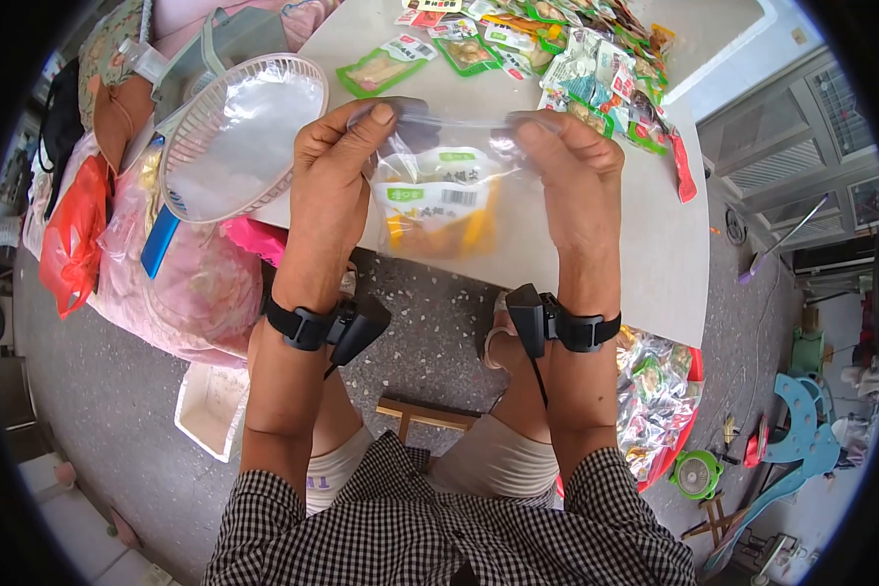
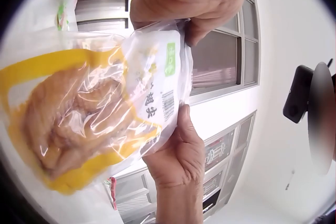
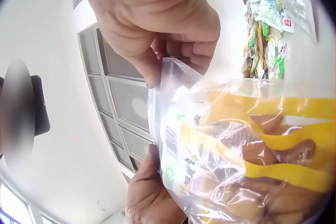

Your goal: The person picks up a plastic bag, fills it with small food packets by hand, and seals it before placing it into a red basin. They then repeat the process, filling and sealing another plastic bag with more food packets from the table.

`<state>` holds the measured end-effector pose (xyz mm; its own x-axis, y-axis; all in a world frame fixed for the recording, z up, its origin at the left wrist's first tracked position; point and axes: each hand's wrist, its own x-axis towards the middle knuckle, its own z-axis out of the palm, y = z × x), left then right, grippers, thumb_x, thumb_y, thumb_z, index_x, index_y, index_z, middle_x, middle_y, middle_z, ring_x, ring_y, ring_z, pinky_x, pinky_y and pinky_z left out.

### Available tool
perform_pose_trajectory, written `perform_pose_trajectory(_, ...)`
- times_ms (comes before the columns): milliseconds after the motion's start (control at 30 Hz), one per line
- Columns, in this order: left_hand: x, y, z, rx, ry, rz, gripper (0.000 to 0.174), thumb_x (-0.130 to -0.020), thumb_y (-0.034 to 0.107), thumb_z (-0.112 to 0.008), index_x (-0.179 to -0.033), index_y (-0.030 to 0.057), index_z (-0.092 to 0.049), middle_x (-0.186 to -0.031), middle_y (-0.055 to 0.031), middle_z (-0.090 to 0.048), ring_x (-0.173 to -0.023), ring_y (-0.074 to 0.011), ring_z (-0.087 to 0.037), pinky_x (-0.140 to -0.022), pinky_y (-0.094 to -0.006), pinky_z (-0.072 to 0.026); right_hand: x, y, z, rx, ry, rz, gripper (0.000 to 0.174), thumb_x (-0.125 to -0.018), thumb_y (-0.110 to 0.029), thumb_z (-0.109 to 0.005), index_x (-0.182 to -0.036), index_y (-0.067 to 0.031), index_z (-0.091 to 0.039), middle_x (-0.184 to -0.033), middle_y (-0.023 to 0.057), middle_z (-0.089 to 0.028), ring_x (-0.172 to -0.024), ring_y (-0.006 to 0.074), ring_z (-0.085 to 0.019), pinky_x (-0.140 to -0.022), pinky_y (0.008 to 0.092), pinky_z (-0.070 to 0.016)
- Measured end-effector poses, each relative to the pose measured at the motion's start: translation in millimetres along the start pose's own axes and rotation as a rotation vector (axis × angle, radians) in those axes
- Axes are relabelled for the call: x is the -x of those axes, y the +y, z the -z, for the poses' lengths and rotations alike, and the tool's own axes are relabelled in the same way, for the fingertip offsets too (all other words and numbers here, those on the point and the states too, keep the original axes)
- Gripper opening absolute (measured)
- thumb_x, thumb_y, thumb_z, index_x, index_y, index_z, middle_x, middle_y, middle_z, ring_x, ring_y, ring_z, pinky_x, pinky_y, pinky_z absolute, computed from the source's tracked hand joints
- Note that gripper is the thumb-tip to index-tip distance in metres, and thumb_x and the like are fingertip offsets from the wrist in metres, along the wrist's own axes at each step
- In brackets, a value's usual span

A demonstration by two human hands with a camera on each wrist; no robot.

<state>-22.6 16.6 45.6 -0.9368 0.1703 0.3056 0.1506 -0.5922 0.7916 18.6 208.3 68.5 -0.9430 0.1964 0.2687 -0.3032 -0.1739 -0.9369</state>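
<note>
A clear zip-top plastic bag [image 1: 503, 161] hangs upright over the front of the table, held by both hands at its upper corners. My left hand [image 1: 334, 166] pinches the left end of the zip edge between thumb and fingers. At the right end, my right hand [image 1: 578, 181] grips the same edge, thumb on top. Inside are yellow-and-white food packets [image 2: 79, 113], with brown pieces of food showing through their clear windows. In the right wrist view, the bag's top edge runs taut between the two hands, and the packets [image 3: 262, 155] lie below it.
A pile of colourful food packets [image 1: 596, 68] covers the table's far right. One green packet [image 1: 386, 66] lies apart, near a white plastic basket [image 1: 249, 137] at the left. A red tub [image 1: 695, 381] filled with packets stands on the floor by the table's right edge.
</note>
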Motion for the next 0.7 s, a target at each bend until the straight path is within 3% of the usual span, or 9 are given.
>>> perform_pose_trajectory(367, 3, 4, -5, -0.088, -0.023, -0.008, 0.020, -0.081, 0.005, -0.067, -0.099, -0.0010, -0.067, -0.088, -0.0069, -0.068, -0.078, -0.0108, -0.061, -0.075, -0.0235, -0.0474, 0, 1, -5, 0.073, -0.046, 0.040, 0.009, -0.076, -0.003, -0.070, -0.085, -0.0001, -0.070, -0.074, 0.0045, -0.068, -0.068, 0.0086, -0.060, -0.066, 0.0223, -0.0468)
perform_pose_trajectory(700, 7, 13, -16, -0.293, -0.021, -0.046, 0.012, -0.074, 0.003, -0.072, -0.086, -0.0015, -0.070, -0.079, -0.0046, -0.068, -0.072, -0.0082, -0.060, -0.068, -0.0214, -0.0479, 5, -18, -15, 0.264, -0.127, 0.090, 0.007, -0.074, -0.002, -0.072, -0.081, -0.0004, -0.069, -0.073, 0.0024, -0.066, -0.068, 0.0063, -0.058, -0.063, 0.0200, -0.0461)
